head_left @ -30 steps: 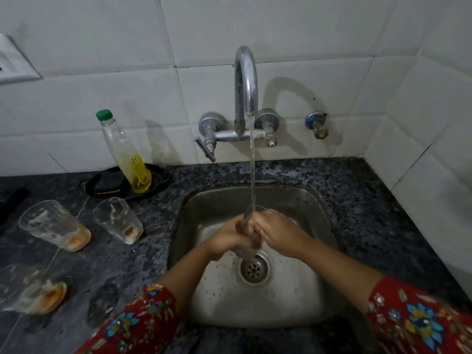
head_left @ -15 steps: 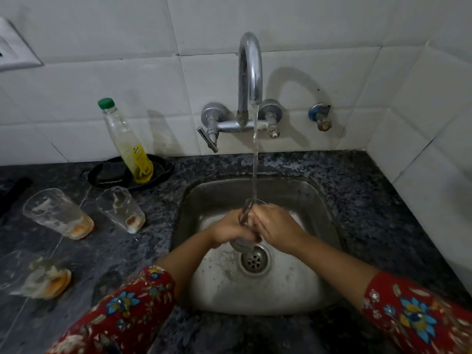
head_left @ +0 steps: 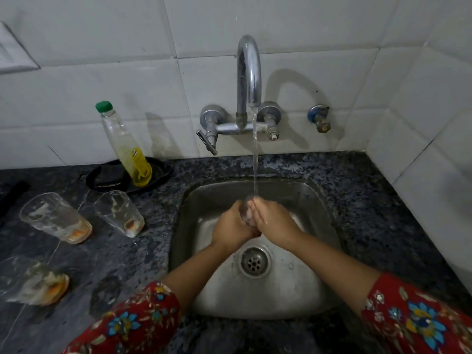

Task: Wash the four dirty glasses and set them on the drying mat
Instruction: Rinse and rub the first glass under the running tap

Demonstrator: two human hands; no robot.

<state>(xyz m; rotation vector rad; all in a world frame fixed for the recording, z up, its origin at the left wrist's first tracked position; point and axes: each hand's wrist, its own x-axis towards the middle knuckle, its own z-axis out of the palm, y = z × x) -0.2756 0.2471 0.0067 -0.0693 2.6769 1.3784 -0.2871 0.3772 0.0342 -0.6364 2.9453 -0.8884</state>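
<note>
Glass (head_left: pixel 246 213) sits over the sink (head_left: pixel 316 200), above the drain (head_left: pixel 254 261), clamped between both hands; only a sliver of it shows. Water stream (head_left: pixel 255 162) from the tap (head_left: pixel 249 72) lands on its top. Left hand (head_left: pixel 231 226) fingers curled around the glass from the left. Right hand (head_left: pixel 272 221) pressed against it from the right, fingers straight and together.

Three dirty glasses on the counter (head_left: pixel 370 200) left of the sink, orange residue at the bottoms: near glass (head_left: pixel 120 213), far-left glass (head_left: pixel 55 218), front glass (head_left: pixel 33 282), blurred. Soap bottle (head_left: pixel 125 146) leans on a black dish (head_left: pixel 158 172) behind them. Floral red sleeves (head_left: pixel 419 320) at bottom edge.
</note>
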